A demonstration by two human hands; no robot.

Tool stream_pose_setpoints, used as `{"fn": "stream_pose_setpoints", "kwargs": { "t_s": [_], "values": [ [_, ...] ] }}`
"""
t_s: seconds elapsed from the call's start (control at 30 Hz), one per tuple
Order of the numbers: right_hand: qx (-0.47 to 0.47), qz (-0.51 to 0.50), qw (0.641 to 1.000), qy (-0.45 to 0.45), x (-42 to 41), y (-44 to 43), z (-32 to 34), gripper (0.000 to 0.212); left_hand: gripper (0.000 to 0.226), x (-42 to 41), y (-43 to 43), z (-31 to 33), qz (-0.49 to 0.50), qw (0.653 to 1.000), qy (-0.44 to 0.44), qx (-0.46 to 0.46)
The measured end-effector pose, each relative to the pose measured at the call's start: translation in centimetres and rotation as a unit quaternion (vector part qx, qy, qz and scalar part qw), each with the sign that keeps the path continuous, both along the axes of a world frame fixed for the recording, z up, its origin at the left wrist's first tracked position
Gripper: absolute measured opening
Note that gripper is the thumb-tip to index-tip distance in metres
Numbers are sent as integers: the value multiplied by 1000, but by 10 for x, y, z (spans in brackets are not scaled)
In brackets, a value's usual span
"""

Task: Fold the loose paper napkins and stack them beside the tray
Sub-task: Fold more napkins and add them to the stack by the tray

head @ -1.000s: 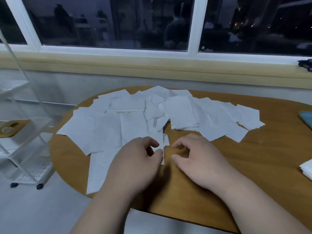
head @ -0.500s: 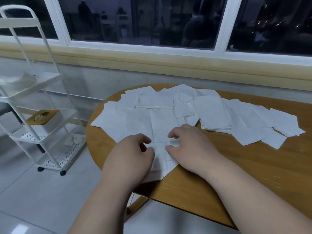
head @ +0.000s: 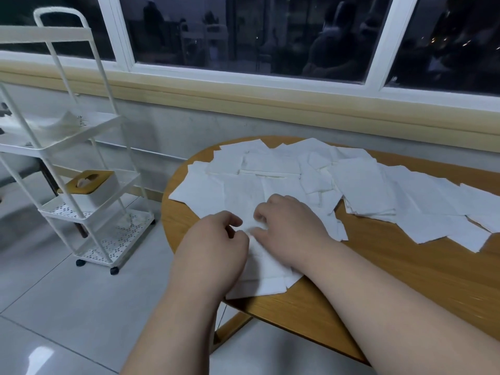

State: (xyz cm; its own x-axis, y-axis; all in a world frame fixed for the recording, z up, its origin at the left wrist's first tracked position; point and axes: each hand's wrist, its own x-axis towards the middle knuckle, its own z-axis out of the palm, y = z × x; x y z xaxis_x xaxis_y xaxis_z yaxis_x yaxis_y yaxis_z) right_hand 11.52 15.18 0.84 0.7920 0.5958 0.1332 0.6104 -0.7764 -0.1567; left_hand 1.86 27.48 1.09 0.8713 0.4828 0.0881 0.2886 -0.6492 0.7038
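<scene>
Head view.

- Napkins [head: 359, 182]: white paper sheets, many, lying loose and overlapping across the far and left part of the worktop [head: 405, 280]. No tray in view.
- Near napkin [head: 266, 277]: lies at the worktop's near left edge, one corner hanging just over it, under both hands.
- Left hand [head: 213, 247]: fingers curled, thumb and forefinger appearing to pinch the near napkin.
- Right hand [head: 286, 234]: just beside the left, fingers curled, appearing to pinch the same sheet.
- Handling, judged: very light, limp, easily torn or creased. Sheets will likely slide and cling to each other. Best taken by a corner or edge with the fingertips, then flattened with the palm.
- Cart [head: 81, 158]: white, on the floor to the left, with a tissue box [head: 89, 182] on its middle shelf.
</scene>
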Motion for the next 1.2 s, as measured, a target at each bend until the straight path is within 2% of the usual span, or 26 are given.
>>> {"fn": "stream_pose_setpoints", "kwargs": {
  "t_s": [0.07,0.27,0.43,0.57,0.63,0.7,0.83,1.03,1.1,1.2],
  "values": [
    [-3,9,1000,-21,2,1,1,24,28,-1,1,1,3,1000,-9,-3],
    [47,-12,999,-22,2,-25,11,23,31,-1,3,-2,-8,998,-56,17],
    [122,-44,991,15,-21,-90,21,14,65,-4,-13,-1,-110,987,-82,78],
    [165,-69,983,49,-50,-152,22,24,73,-4,-40,-4,-219,964,-57,137],
    [191,-85,977,51,-66,-182,20,29,66,-3,-60,-7,-262,949,-49,167],
    [214,-105,970,43,-80,-208,14,33,50,-1,-79,-10,-301,933,-59,188],
    [231,-156,959,47,-99,-253,1,44,24,0,-117,-12,-364,910,-78,180],
    [77,-88,979,168,-119,-297,3,71,11,-9,-159,-8,-397,898,-92,169],
    [70,-93,981,155,-124,-302,7,65,9,-12,-169,-5,-403,895,-87,168],
    [169,-135,974,69,-128,-305,7,35,7,-13,-181,1,-434,889,-63,133]
  ]
}}
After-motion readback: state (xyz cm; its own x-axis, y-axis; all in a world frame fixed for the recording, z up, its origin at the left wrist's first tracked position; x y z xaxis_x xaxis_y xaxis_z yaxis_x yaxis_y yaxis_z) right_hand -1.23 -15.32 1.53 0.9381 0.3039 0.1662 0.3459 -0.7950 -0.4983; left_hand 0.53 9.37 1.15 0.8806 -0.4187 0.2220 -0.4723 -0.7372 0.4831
